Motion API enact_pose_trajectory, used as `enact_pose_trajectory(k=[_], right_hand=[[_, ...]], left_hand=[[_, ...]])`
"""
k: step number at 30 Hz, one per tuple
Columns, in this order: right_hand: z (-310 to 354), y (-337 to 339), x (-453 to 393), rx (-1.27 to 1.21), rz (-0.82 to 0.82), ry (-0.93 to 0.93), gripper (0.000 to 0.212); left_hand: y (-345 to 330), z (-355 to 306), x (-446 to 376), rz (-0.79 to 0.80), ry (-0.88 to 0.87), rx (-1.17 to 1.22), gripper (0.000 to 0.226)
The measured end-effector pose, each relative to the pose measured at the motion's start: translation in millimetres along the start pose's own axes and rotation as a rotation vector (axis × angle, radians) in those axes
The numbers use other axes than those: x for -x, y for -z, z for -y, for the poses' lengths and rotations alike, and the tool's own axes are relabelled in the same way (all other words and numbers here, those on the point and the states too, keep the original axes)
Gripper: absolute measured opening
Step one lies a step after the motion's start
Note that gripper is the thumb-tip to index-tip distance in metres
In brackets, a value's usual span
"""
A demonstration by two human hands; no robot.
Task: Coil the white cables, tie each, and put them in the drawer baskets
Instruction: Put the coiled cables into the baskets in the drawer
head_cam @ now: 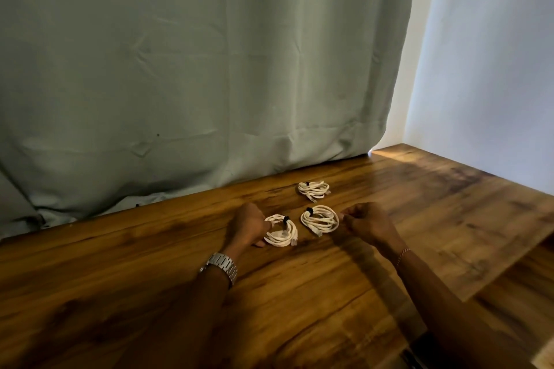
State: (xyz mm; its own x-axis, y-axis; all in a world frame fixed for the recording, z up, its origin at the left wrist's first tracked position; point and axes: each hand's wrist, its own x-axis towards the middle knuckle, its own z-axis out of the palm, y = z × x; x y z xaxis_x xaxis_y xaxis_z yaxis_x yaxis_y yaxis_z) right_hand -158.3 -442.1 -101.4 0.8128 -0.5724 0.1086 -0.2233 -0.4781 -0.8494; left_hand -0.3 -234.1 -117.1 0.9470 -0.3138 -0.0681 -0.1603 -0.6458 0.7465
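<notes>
At the far left and across most of the background hangs a grey-green curtain (180, 69), whose lower edge lies on the far side of the wooden table (120, 263). Moving right, the left forearm comes from the near edge and carries a metal wristwatch (220, 267) on the wrist. The left hand (247, 226) rests on the table with the fingers curled, and it grips the left side of the left coil (281, 231), a bundle of white cable that lies flat on the wood and is tied with a dark tie at its far side. Just to the right of it, close but apart, lies the middle coil (319, 219), also white, flat on the table and bound with a dark tie at its far left side. Farther from the person, near the curtain edge, lies the far coil (314, 189), well apart from both hands, with a dark tie too. So 3 coils are on the table, and no drawer or basket shows in this view. Right of the middle coil is the right hand (367, 223), with fingers curled; its fingertips are at the right rim of the middle coil, but I cannot tell if they really pinch the cable. A thin bracelet (403, 256) is on the right wrist. At the far right stands a pale wall (494, 54).
</notes>
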Motion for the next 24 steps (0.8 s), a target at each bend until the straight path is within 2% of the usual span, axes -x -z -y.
enact_pose_trajectory(k=[3, 5, 9, 11, 14, 18, 21, 24], right_hand=[[-5, 1, -4, -0.002, 0.003, 0.011, 0.017], [-8, 1, -9, -0.011, -0.005, 0.013, 0.023], [-5, 4, -24, 0.029, 0.012, 0.002, 0.032], [-3, 3, -36, 0.071, 0.077, -0.013, 0.034], [1, 0, -55, 0.119, 0.166, -0.077, 0.035], [4, -10, -73, 0.22, 0.239, -0.103, 0.04], [4, -13, -82, 0.228, 0.256, -0.15, 0.033], [4, -14, -89, 0.181, 0.311, -0.192, 0.024]], left_hand=[[2, -1, -2, -0.104, -0.039, -0.299, 0.024], [1, -4, -6, -0.158, -0.06, -0.348, 0.027], [-4, -29, -19, -0.182, -0.103, -0.152, 0.029], [-11, -46, -28, -0.138, -0.11, -0.075, 0.034], [-24, -69, -47, -0.038, -0.106, 0.011, 0.03], [-40, -84, -70, -0.012, -0.058, 0.024, 0.041], [-51, -90, -87, 0.016, 0.007, 0.088, 0.041], [-62, -97, -103, 0.024, 0.082, 0.171, 0.051]])
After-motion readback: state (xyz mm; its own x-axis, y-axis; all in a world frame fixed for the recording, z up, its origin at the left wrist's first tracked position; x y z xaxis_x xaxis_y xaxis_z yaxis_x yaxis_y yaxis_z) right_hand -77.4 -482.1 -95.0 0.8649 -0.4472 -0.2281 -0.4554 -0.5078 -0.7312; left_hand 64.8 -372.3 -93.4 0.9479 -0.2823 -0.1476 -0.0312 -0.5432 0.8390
